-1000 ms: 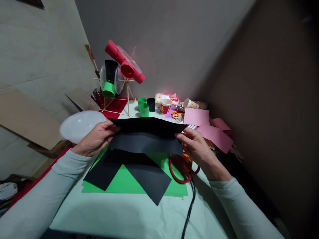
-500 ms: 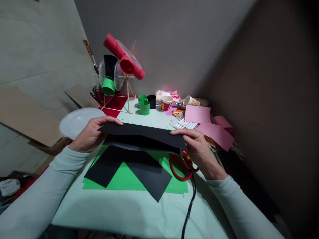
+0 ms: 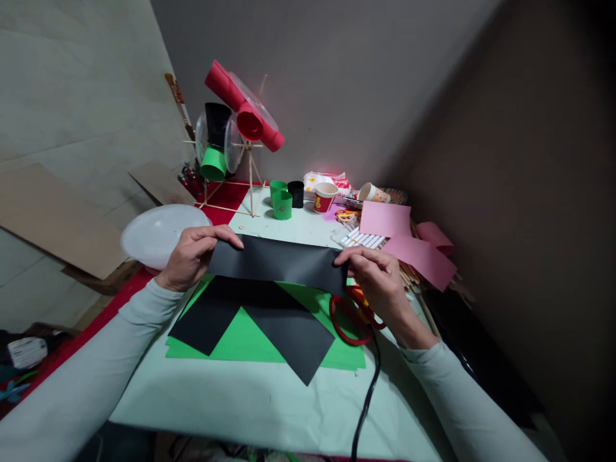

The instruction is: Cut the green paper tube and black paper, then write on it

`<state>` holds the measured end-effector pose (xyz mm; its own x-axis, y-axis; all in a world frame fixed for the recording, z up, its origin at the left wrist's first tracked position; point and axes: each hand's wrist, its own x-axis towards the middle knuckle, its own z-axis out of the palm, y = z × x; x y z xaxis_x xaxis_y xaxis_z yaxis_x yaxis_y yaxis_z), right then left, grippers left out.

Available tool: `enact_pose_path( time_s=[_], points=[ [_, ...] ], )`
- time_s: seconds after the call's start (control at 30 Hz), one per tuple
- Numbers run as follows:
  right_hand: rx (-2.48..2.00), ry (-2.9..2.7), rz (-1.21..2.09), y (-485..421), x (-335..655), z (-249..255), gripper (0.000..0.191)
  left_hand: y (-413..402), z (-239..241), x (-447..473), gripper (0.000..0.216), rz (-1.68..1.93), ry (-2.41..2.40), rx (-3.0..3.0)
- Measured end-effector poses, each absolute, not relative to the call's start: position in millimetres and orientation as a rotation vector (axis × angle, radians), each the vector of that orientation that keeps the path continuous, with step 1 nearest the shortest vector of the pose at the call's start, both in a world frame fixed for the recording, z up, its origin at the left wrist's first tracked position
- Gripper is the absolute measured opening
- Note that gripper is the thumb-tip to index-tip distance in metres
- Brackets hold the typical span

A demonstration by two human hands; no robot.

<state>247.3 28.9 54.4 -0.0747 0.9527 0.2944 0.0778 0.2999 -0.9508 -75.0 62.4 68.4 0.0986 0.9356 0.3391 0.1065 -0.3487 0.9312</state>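
Observation:
A strip of black paper (image 3: pixel 283 262) is stretched between my two hands above the table. My left hand (image 3: pixel 195 255) pinches its left end, and my right hand (image 3: pixel 378 273) grips the right end. Under the strip, black paper pieces (image 3: pixel 298 333) lie at angles on green paper sheets (image 3: pixel 255 350). Red-handled scissors (image 3: pixel 347 335) rest at the right of the sheets, close below my right hand; their blades are hidden.
A stick frame (image 3: pixel 251 183) with red, black and green paper tubes stands back left. Green cups (image 3: pixel 282 205), a red paper cup (image 3: pixel 325 197) and pink paper (image 3: pixel 385 219) line the back. A white bowl (image 3: pixel 158 234) sits left; a black cable (image 3: pixel 368 398) crosses the front.
The black paper, earlier folded with a gap showing between its layers, now presents one flat face towards me. My hands have come slightly closer together. The view has shifted a little.

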Motion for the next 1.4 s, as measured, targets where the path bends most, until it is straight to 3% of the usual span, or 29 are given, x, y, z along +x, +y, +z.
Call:
enact_pose_path(
  time_s=[0.13,0.23,0.33,0.4,0.53,0.63,0.73,0.93,1.13,1.4],
  points=[
    [-1.056,-1.445,0.949,28,238,55,0.017,60,65,-71,0.024,1.317,1.070,1.632],
    [-1.036,-1.465,0.914,30,234,52,0.020,60,63,-65,0.010,1.346,1.159,1.708],
    [-1.073,-1.553,0.870,32,236,50,0.039,62,61,-61,0.022,1.449,1.170,1.722],
    [-1.129,-1.688,0.861,33,240,51,0.040,65,60,-60,0.034,1.492,1.047,1.588],
    [-1.180,-1.978,1.057,30,244,61,0.025,64,60,-55,0.045,1.465,0.849,1.304],
    [-1.179,-2.067,1.170,24,240,72,0.032,60,63,-46,0.043,1.465,0.838,1.314],
    [-1.179,-1.981,1.283,17,233,80,0.042,55,69,-31,0.044,1.528,0.860,1.380],
    [-1.046,-1.607,1.594,11,219,68,0.032,57,85,5,0.057,1.693,0.815,0.941],
    [-1.018,-1.451,1.476,12,207,51,0.033,51,82,47,0.021,1.535,0.747,0.618],
    [-1.041,-1.512,1.250,7,200,44,0.032,30,79,69,0.022,1.283,0.658,0.615]
  ],
)
